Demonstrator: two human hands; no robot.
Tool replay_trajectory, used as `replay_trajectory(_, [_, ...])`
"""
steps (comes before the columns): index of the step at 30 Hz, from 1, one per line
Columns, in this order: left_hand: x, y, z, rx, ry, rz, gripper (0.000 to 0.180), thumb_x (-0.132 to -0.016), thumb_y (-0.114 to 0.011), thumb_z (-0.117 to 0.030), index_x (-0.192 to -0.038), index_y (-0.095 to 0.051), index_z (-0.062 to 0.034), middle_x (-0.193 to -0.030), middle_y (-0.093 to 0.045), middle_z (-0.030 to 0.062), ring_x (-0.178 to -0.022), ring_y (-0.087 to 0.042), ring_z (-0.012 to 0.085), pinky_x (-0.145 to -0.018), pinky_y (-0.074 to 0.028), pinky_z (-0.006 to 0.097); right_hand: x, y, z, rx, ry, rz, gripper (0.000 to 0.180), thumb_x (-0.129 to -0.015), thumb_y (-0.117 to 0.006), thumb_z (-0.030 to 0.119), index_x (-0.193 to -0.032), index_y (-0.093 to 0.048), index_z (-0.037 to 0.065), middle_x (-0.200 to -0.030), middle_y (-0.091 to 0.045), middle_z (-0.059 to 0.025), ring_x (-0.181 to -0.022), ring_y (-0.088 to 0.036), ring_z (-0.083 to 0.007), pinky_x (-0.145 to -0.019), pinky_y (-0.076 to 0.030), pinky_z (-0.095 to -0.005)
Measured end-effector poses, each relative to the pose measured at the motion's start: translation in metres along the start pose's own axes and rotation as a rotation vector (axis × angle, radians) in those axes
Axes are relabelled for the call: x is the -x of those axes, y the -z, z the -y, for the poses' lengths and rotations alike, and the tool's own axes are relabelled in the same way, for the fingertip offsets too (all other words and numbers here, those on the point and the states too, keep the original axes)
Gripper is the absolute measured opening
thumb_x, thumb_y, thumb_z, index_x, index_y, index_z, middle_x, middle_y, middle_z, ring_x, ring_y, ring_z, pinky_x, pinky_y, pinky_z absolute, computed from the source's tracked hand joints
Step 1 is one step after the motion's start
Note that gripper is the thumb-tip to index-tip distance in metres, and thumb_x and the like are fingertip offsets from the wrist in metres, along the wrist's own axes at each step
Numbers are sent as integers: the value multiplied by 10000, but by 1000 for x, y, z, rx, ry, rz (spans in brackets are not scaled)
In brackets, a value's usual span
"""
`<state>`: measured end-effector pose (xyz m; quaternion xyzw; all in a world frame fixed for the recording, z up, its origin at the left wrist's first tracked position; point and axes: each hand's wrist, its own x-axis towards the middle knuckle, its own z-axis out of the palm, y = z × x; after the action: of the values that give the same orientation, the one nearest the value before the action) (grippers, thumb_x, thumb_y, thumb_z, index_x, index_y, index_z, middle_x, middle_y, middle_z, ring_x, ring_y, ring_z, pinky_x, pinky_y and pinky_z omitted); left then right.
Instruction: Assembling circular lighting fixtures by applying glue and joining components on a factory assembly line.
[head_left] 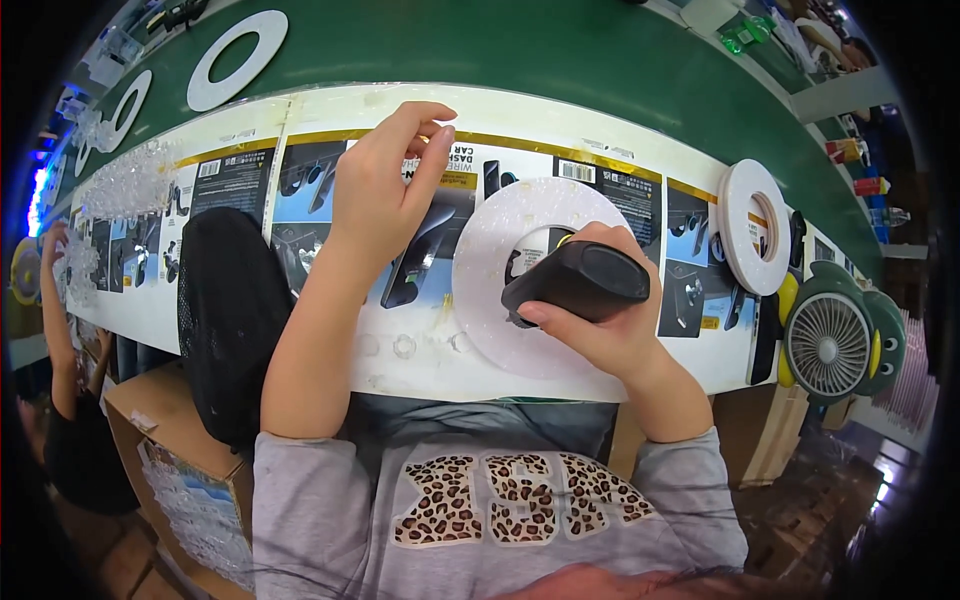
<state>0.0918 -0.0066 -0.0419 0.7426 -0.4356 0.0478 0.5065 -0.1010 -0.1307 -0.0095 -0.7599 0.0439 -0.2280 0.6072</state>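
Observation:
My right hand is closed round a black object with a smooth, rounded oblong end; its exact kind is unclear. It is held over the opening of a large flat white ring, hiding part of it. My left hand hovers above the printed cardboard sheets, its fingers loosely bent and the thumb apart from the index finger. Nothing shows between them. Near the front edge, below the left hand, small clear round pieces lie on the white surface.
A thick white ring roll and a green desk fan are at the right. Clear plastic pieces heap up at the left, beside a black mesh-like object. White rings lie on the green table. Another person's arm shows far left.

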Motion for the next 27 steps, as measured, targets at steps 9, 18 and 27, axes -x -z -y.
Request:
replay_trajectory(9, [0,0,1,0,-4,8,152,-927,-581,-137,-1037,-621,-39,-815,-678,96,-677,-669,219,-647,-525,301,1,5,-4,146,111,118,476,-655,-861,11,-1017,-552,-5,-896,-622,-97,-783,-620,-145,-678,-495,-253])
replay_trajectory(18, [1,-1,3,-10,-8,9,156,-932,-581,-150,-1041,-616,-44,-813,-679,91,-689,-676,216,-636,-526,298,2,3,-5,149,69,124,450,-666,-863,34,-1002,-568,-11,-882,-614,-86,-767,-596,-128,-667,-475,-243])
replay_trajectory(27, [1,0,3,-26,1,13,155,-926,-588,-149,-1039,-618,-47,-815,-680,89,-685,-675,215,-628,-521,296,2,3,-6,169,80,129,455,-670,-871,51,-1003,-568,-14,-873,-615,-80,-762,-599,-124,-661,-479,-242])
